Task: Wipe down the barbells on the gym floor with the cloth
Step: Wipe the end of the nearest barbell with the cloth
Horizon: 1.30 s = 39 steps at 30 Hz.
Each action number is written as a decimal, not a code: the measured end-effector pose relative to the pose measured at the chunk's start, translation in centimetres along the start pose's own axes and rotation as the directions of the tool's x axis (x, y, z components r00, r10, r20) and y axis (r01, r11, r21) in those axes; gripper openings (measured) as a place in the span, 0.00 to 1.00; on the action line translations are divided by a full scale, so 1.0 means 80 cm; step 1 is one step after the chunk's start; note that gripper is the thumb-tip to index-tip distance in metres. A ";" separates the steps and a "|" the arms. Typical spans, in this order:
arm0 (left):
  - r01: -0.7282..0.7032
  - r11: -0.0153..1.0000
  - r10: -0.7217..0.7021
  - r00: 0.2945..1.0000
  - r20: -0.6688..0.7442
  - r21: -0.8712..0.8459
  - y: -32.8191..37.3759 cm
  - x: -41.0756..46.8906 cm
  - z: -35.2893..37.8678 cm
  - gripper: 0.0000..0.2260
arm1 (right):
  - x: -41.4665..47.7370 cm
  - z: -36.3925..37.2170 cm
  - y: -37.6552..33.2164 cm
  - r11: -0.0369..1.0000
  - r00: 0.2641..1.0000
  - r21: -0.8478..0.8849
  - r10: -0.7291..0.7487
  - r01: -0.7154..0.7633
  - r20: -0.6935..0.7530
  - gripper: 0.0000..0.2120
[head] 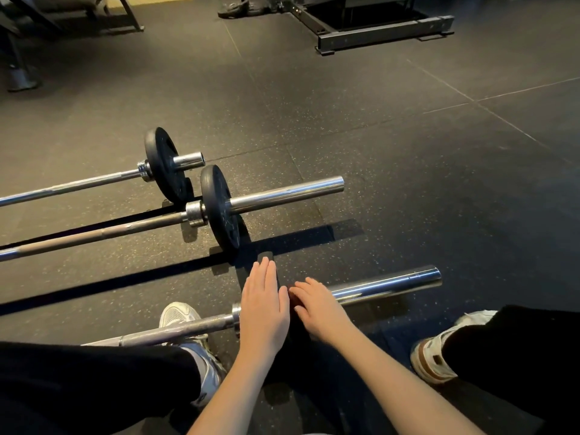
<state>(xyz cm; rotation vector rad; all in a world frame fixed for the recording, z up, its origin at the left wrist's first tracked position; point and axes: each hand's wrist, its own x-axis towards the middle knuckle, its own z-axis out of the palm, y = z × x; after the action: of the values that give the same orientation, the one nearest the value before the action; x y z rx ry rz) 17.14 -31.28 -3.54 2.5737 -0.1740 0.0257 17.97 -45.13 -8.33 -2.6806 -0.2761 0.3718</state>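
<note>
While left hand (265, 306) and right hand (317, 306) flatly cover nearest barbell (386, 284), shoes (179, 315) sit near.

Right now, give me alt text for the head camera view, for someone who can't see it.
A person's left hand lies flat against the black plate of the nearest barbell, right hand touching it by the chrome sleeve. Two more plated barbells lie beyond on the rubber floor; no cloth shows.

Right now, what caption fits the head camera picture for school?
Left hand and right hand touch the nearest barbell's plate; two barbells lie beyond.
</note>
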 end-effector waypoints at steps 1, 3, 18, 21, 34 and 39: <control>-0.006 1.000 0.006 1.000 0.006 -0.001 0.000 -0.002 -0.001 0.25 | -0.001 -0.004 0.009 1.000 1.000 0.020 -0.006 0.006 0.002 0.21; -0.017 1.000 0.017 1.000 0.018 0.006 -0.001 -0.005 -0.002 0.25 | -0.007 -0.016 0.032 0.996 0.996 0.060 0.065 -0.061 -0.062 0.16; -0.022 0.985 0.014 0.999 0.045 0.169 0.009 0.013 -0.006 0.24 | -0.025 -0.005 0.062 0.943 0.911 0.136 0.329 -0.304 -0.247 0.17; -0.019 0.979 0.008 0.998 0.059 0.203 0.010 0.023 -0.006 0.24 | -0.020 0.004 0.039 0.974 0.955 0.046 0.225 -0.221 -0.193 0.22; -0.178 0.883 0.106 0.977 0.185 0.435 0.029 0.062 -0.011 0.24 | -0.017 -0.008 0.043 0.974 0.956 -0.092 0.180 -0.206 -0.233 0.21; -0.342 0.771 0.166 0.922 0.349 0.537 0.037 0.057 0.001 0.26 | -0.024 -0.045 0.104 0.935 0.881 0.140 0.354 -0.325 -0.315 0.21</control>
<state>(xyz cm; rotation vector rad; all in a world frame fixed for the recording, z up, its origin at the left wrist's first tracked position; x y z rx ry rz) 21.26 -34.36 -1.76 3.1467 -0.7382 -0.2247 18.34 -54.42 -8.35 -2.6466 0.3120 0.0175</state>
